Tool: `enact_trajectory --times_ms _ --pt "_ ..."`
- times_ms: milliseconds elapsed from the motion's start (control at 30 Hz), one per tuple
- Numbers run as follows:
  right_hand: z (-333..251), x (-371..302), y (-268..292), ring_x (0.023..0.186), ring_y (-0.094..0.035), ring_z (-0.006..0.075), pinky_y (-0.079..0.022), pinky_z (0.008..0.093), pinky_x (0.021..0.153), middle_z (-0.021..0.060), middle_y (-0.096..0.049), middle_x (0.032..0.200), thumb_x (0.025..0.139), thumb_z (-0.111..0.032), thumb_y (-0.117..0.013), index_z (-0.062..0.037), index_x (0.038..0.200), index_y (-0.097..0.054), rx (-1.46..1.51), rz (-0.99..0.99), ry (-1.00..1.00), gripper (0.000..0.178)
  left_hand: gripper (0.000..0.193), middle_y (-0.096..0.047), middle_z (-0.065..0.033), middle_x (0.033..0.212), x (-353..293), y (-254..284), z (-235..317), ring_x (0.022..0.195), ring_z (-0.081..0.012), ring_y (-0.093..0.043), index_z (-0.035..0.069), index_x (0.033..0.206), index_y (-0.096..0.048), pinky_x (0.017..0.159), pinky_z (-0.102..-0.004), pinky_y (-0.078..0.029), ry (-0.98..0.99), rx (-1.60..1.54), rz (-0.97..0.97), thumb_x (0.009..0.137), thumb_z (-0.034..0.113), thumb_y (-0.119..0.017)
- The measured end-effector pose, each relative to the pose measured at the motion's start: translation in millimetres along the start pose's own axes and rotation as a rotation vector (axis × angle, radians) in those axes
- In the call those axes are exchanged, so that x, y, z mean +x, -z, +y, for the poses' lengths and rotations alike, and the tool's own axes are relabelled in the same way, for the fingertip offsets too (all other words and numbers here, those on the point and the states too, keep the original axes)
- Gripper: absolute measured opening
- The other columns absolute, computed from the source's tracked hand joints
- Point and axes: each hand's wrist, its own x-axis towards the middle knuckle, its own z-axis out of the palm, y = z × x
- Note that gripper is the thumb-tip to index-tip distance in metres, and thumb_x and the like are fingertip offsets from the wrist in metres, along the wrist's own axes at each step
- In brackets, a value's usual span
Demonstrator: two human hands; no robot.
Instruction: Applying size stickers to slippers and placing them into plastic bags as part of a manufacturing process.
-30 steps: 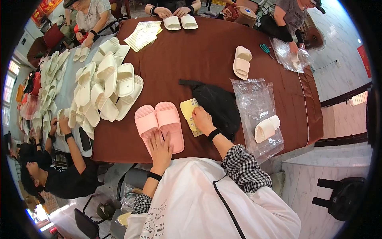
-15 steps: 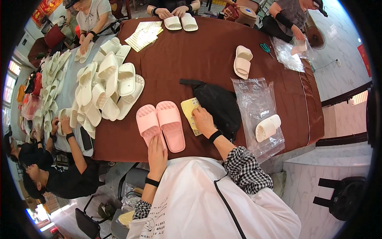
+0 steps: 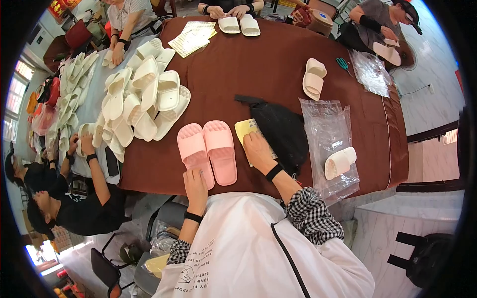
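Pink slippers [image 3: 214,149] side by side on the surface [image 3: 238,64]; left hand [image 3: 196,185] curled over one heel; right hand [image 3: 259,152] bent over yellow sheet [image 3: 244,129], cannot tell whether pinching.

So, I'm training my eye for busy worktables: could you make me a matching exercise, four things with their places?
1. pink slippers
2. scissors
3. yellow sheet
4. black bag

A. directly left of the clear plastic bag
B. under the right hand
C. touched by the left hand
D. toward the brown cloth's far right

Pairs: 1-C, 2-D, 3-B, 4-A
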Motion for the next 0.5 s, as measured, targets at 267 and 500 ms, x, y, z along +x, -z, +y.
enact_trajectory --times_ms 267,500 --pt "-85 -10 -8 0.092 -0.056 0.0349 -0.048 0.0434 0.078 0.0157 -0.056 0.095 0.085 -0.007 -0.056 -0.0029 0.094 -0.052 0.479 -0.111 0.180 0.010 0.016 -0.053 -0.0158 0.099 5 0 6 0.094 -0.0353 -0.051 0.001 0.099 -0.055 0.082 -0.0431 -0.044 0.036 0.001 0.001 0.084 -0.001 -0.057" --pt "-99 -14 -43 0.096 -0.055 0.0367 -0.047 0.0435 0.083 0.0190 -0.055 0.100 0.083 -0.005 -0.055 0.0002 0.095 -0.050 0.494 -0.137 0.205 0.014 0.013 -0.053 -0.0141 0.099 11 -3 0 0.089 -0.0334 -0.051 0.003 0.097 -0.056 0.077 -0.0429 -0.045 0.006 0.096 -0.026 0.084 0.005 -0.055"
